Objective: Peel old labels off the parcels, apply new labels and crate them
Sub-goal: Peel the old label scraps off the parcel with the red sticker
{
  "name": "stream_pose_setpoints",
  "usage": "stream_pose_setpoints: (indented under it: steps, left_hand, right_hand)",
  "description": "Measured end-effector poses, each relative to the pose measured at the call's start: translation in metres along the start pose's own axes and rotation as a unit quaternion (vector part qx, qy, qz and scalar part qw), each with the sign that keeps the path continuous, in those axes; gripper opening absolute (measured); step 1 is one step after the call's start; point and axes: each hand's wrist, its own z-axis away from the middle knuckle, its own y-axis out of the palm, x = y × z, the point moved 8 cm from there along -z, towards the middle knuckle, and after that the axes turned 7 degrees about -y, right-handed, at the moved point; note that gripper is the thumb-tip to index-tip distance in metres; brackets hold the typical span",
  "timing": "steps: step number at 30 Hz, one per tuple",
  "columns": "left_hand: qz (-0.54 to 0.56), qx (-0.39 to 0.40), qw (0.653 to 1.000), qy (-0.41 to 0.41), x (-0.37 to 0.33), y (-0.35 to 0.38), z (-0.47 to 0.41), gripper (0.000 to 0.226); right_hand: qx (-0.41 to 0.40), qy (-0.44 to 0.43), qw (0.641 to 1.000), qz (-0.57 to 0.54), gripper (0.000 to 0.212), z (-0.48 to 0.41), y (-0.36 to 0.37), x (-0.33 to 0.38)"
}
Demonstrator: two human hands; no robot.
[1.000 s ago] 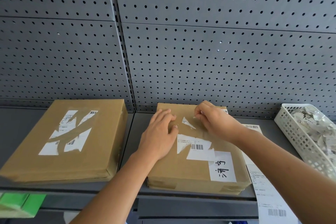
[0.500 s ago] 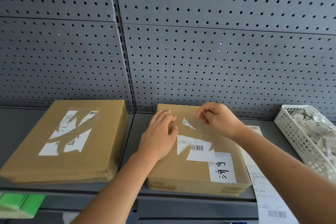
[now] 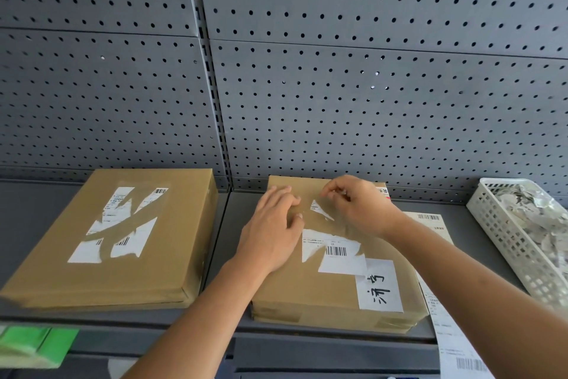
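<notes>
A flat brown parcel (image 3: 313, 292) lies on the grey shelf in front of me, with torn white label remnants (image 3: 330, 248) and a handwritten white sticker (image 3: 379, 285) on top. My left hand (image 3: 270, 231) presses flat on the parcel's left half, fingers straight. My right hand (image 3: 356, 206) is at the far part of the top, its fingertips pinching a small scrap of the old label (image 3: 338, 192). A small triangular remnant (image 3: 319, 209) sits between the hands. A second brown parcel (image 3: 101, 271) with torn label pieces lies to the left.
A white perforated basket (image 3: 504, 234) with paper scraps stands at the right. A strip of printed labels (image 3: 451, 345) hangs over the shelf edge under my right arm. A grey pegboard wall (image 3: 338, 86) backs the shelf. Something green (image 3: 37, 345) shows at the lower left.
My right hand's fingers have shifted slightly left along the parcel's far edge and now pinch a scrap of label. My left hand has stayed pressed on the parcel.
</notes>
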Motion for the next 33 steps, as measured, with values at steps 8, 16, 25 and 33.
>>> stream_pose_setpoints:
  steps: [8, 16, 25, 33]
  left_hand:
    - [0.005, -0.005, 1.000, 0.000, 0.001, 0.000, -0.001, 0.035]
    - [0.004, -0.011, 1.000, 0.003, 0.002, 0.001, -0.001, 0.034]
    - [0.001, -0.011, 1.000, 0.002, 0.001, -0.001, -0.001, 0.034]
    - [0.003, -0.011, 1.000, 0.002, 0.001, 0.000, -0.001, 0.035]
  right_hand:
    - [0.021, 0.016, 0.995, 0.101, 0.025, -0.009, 0.018, 0.000]
    - [0.029, 0.022, 0.990, 0.135, 0.027, -0.009, 0.023, 0.002]
    - [0.021, 0.006, 0.989, 0.145, 0.025, -0.010, 0.025, 0.003]
    - [-0.001, 0.017, 0.993, 0.115, 0.025, -0.007, 0.021, 0.000]
